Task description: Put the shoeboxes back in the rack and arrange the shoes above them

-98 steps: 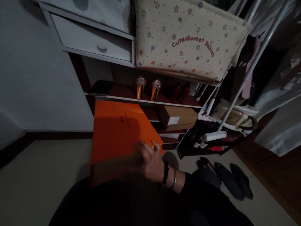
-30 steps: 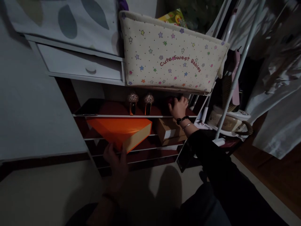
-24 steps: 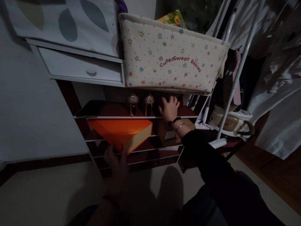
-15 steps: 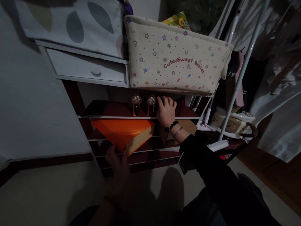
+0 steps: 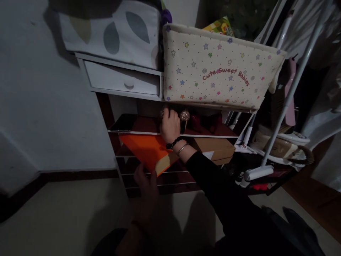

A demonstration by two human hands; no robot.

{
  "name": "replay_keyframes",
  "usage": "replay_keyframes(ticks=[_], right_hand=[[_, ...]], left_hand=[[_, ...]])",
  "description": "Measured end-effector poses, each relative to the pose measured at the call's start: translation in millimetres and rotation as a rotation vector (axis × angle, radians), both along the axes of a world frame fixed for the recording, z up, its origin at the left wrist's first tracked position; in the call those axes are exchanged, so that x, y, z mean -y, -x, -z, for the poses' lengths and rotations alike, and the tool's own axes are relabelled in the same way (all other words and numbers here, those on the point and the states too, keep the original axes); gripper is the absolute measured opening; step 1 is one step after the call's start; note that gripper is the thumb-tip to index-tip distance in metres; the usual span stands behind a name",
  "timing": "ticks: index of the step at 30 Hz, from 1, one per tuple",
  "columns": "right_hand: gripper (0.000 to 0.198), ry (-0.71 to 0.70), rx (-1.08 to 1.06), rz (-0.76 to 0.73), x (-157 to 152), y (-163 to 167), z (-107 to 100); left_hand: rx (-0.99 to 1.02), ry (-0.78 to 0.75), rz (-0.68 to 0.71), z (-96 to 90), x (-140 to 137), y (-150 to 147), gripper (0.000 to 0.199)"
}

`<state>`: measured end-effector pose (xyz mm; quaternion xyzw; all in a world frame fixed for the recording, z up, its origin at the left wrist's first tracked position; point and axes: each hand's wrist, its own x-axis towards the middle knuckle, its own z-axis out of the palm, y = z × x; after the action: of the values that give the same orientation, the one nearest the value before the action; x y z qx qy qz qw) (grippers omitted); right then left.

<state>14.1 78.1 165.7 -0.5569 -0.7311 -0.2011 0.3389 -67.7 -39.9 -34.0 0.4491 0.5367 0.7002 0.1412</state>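
My right hand reaches onto the upper shelf, its fingers curled down over one glittery shoe, mostly hidden behind them. Its glittery mate stands just to the right of the hand. Lower down, an orange box with a beige side juts tilted out of the rack beneath that shelf. At its near corner my left hand grips it, thumb on one side and fingers on the other, dim in shadow. Dark red shoes sit farther right on the upper shelf.
A white shoe rack carries a star-print fabric basket and a leaf-print storage box. A brown cardboard box lies on a lower shelf. A long-handled brush leans at the right. A dark flat object lies at the shelf's left.
My right hand has moved left along the shelf, from beside the right glittery shoe onto the left one. My left hand stays at the orange box's corner. The whole view has shifted.
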Motion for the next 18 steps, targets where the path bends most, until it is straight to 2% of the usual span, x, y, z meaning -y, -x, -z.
replay_keyframes(ticks=[5,9,11,14,18], right_hand=[[0.066,-0.067,0.272,-0.127,4,4,3],[0.065,-0.002,0.354,-0.147,13,4,21],[0.066,0.018,0.324,-0.134,18,1,26],[0.072,-0.033,0.237,-0.112,27,-9,25],[0.074,-0.133,-0.021,0.085,27,-35,14]], left_hand=[[-0.020,0.030,0.024,-1.4,0,4,0.059],[-0.037,0.017,0.026,-1.8,1,2,0.053],[-0.042,0.009,0.026,-1.7,1,1,0.052],[-0.031,0.021,0.027,-2.7,2,0,0.053],[-0.029,0.011,0.033,-5.2,3,-1,0.050]])
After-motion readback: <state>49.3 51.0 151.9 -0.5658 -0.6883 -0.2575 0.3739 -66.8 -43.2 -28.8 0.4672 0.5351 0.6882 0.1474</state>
